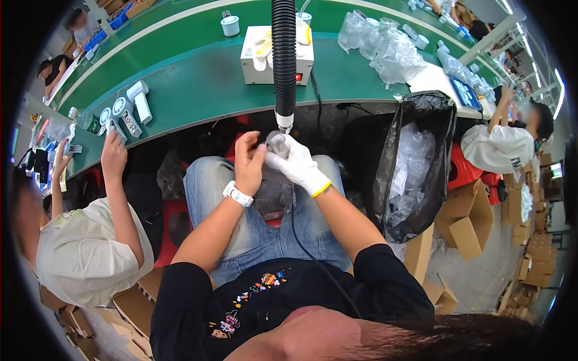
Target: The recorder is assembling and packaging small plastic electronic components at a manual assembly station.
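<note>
Holding a greyish, see-through thing (278, 143) just below the white-collared end of a black corrugated hose (283, 57), the person's right hand (298, 163), in a white glove with a yellow cuff, has its fingers bent and closed around it; the thing's exact kind is too blurred to tell. At the glove's 9 o'clock, the bare left hand (247, 163), a white watch (238, 194) at its wrist, has its fingers half curled and the thumb set apart from them; whether their tips touch the thing cannot be told. From the hands, a white box-shaped machine (256, 73) sits at 12 o'clock on the green table (201, 90), with a pair of gloves (262, 48) on top. Clear plastic bags (394, 57) lie between 1 and 2 o'clock, and an open black bag (381, 180) containing clear plastic stands at 3. Pale round-headed devices (122, 107) lie between 9 and 10 o'clock, while a co-worker (90, 246) in a white shirt sits at 8.
</note>
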A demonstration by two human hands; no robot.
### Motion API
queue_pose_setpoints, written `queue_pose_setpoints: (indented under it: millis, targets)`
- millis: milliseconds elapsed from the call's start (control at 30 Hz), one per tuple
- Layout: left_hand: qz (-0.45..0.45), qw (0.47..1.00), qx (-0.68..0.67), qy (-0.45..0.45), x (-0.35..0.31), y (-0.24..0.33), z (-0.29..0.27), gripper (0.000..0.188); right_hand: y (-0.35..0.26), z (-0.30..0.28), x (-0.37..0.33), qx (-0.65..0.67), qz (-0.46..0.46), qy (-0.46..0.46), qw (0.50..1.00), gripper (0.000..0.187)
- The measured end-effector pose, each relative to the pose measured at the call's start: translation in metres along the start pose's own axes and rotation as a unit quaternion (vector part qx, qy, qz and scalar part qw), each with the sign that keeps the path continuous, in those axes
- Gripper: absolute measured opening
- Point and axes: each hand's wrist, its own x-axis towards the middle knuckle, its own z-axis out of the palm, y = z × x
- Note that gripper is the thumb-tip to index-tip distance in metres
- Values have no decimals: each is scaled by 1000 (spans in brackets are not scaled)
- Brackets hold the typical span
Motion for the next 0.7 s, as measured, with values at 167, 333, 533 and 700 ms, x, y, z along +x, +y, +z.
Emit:
queue_pose_setpoints:
  millis: [167, 333, 533, 700]
  targets:
    - [103, 936, 186, -282, 29, 55, 5, 20, 13, -30, -8, -214, -57, -40, 974, 52]
    - [-83, 977, -170, -95, 30, 38, 13, 16, 40, -56, -51, 746, 113, 120, 646, 52]
    - [214, 918, 307, -133, -29, 66, 7, 31, 10, 9, -44, 583, 240, 6, 776, 54]
    - [226, 913, 289, -176, -39, 107, -55, 26, -7, 8, 6, 218, 87, -35, 972, 52]
